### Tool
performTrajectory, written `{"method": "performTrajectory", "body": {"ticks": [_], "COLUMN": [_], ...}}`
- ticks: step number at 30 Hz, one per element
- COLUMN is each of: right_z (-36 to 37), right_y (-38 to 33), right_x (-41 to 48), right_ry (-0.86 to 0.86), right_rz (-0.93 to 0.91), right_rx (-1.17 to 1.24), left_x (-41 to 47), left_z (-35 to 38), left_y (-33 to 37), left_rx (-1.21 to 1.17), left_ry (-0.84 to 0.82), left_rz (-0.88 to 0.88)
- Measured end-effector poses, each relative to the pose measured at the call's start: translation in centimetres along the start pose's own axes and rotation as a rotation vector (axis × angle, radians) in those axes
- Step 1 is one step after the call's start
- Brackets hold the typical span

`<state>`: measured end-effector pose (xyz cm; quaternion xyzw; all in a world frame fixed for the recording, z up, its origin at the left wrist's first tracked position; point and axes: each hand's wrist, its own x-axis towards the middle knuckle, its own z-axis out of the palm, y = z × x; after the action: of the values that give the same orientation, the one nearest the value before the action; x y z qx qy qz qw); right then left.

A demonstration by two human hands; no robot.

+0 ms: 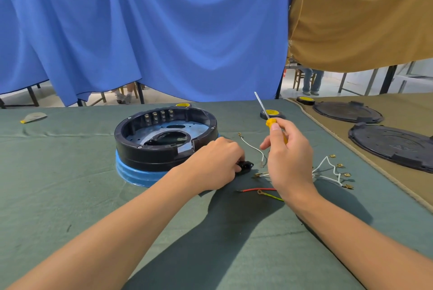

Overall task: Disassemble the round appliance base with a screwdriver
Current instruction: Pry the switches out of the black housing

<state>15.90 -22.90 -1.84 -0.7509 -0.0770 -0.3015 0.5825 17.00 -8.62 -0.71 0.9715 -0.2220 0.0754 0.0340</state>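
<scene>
Head view: base (pixel 164 140) sits on green cloth, open side up. Left hand (pixel 218 161) is curled round a small black part (pixel 246 168) just beside it. Right hand (pixel 288 156) grips screwdriver (pixel 269 116), tip up. Risk: loose wires (pixel 328 172) nearby could snag the wrist, or the part could slip.

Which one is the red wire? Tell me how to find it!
Find the big round black base on the green cloth, then look right and nearer, beside the right hand at its wrist. The red wire lies flat there. It is the only red one; its neighbours are a green-yellow wire and white wires.
</scene>
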Motion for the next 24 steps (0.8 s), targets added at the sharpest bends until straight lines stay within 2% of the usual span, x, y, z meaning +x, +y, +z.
{"method": "performTrajectory", "body": {"ticks": [7, 12, 16, 20, 24], "right_z": [0.2, 0.6, 0.8, 0.7, 0.6], "right_y": [0.2, 0.2, 0.2, 0.2, 0.2], "right_x": [-0.2, -0.9, -1.1, -1.2, -1.3], "right_ry": [-0.017, -0.062, -0.058, -0.047, -0.043], "right_rz": [-0.014, -0.019, -0.019, 0.004, 0.015], "right_rx": [-0.019, -0.076, -0.097, -0.125, -0.118], "left_x": [-0.3, -1.0, -1.3, -1.3, -1.1], "left_z": [0.2, 0.1, 0.2, 0.0, -1.0], "left_y": [0.5, 0.2, 0.7, 1.3, 1.3], "left_rx": [-0.002, 0.104, 0.136, 0.117, 0.121], "left_ry": [0.006, 0.064, 0.101, 0.065, 0.044], "left_rz": [-0.02, 0.038, 0.012, -0.042, 0.003]}}
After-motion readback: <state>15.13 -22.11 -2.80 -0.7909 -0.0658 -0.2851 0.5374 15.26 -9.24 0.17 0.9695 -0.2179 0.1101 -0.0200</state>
